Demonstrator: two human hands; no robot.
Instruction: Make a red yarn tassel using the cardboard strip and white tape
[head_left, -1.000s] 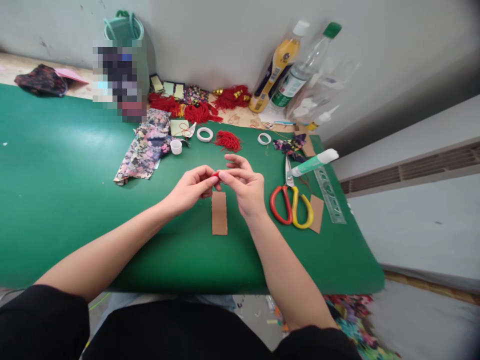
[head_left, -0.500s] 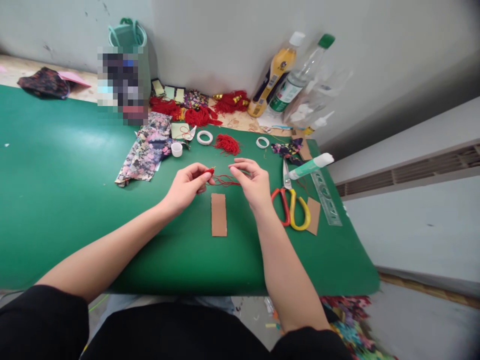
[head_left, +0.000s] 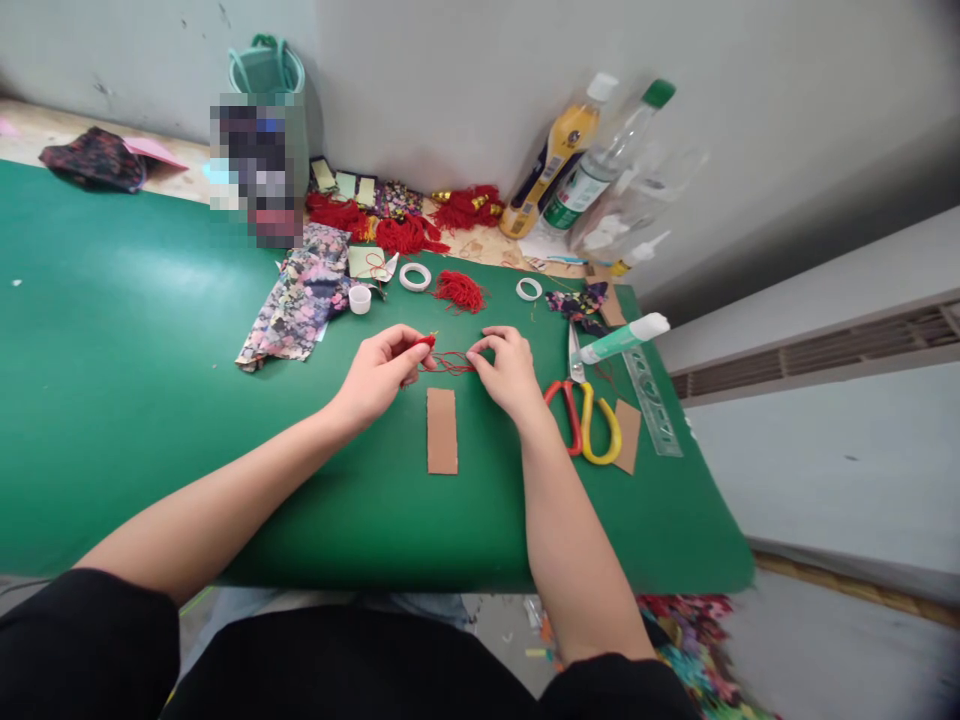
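"Threads, where?"
"Between left hand, pinched on a red bundle, and right hand at three o'clock, its grip unclear."
"Cardboard strip?"
"Six o'clock from the threads, on the green tabletop."

Leftward room, scissors by right hand

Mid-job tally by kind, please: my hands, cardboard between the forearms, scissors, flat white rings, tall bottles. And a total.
Hands (left hand, right hand): 2
Cardboard: 1
Scissors: 1
White rings (left ring, right ring): 2
Tall bottles (yellow bottle, clear bottle): 2
Total: 8
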